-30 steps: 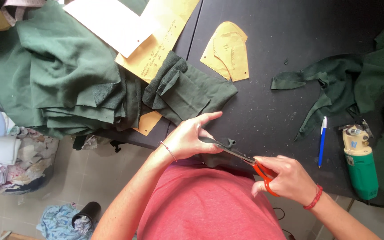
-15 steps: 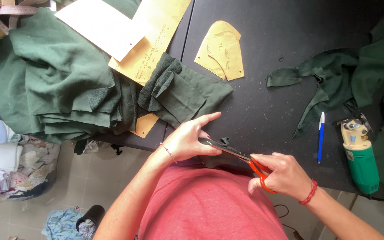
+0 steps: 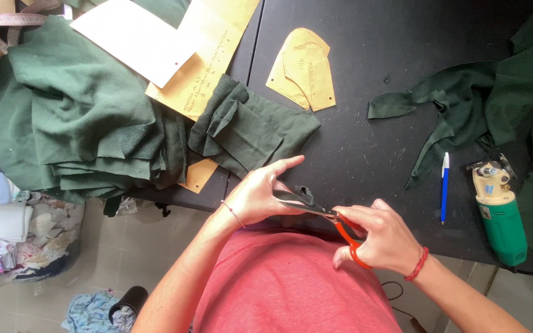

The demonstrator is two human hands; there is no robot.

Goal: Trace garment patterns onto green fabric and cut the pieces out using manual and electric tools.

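Scissors (image 3: pixel 334 219) with orange-red handles sit in the right hand (image 3: pixel 380 237), whose fingers are threaded through the loops and clenched around them, blades pointing left toward the other hand. Between those blades, at the near edge of the black table (image 3: pixel 365 154), is a small dark scrap of fabric (image 3: pixel 303 194); the left hand (image 3: pixel 260 194) pinches it, thumb stretched out above and fingers curled underneath, so its grip is closed on the scrap. The left wrist carries a thin bracelet, the right wrist a red cord band (image 3: pixel 417 264). Both forearms come up from beside a red shirt (image 3: pixel 285 290) at the bottom of the view.

Just above the left hand lies a folded piece of dark green cloth (image 3: pixel 254 129), its left part resting on a yellowish paper pattern (image 3: pixel 208 68) that a white sheet (image 3: pixel 137 40) overlaps. Left of that, a big heap of green fabric (image 3: pixel 75 117) hangs over the table's corner. Farther up the table sits a small curved tan pattern piece (image 3: pixel 303 71), apart from the cloth. To the right, well clear of the hands, a blue and white pen (image 3: pixel 444 188) lies near a trailing strip of green offcut (image 3: pixel 451 105), and beside the pen rests a green handheld electric cutter (image 3: pixel 498 209). Below the table's left edge, on the tiled floor, stands a bin of mixed pale rags (image 3: pixel 20 237).
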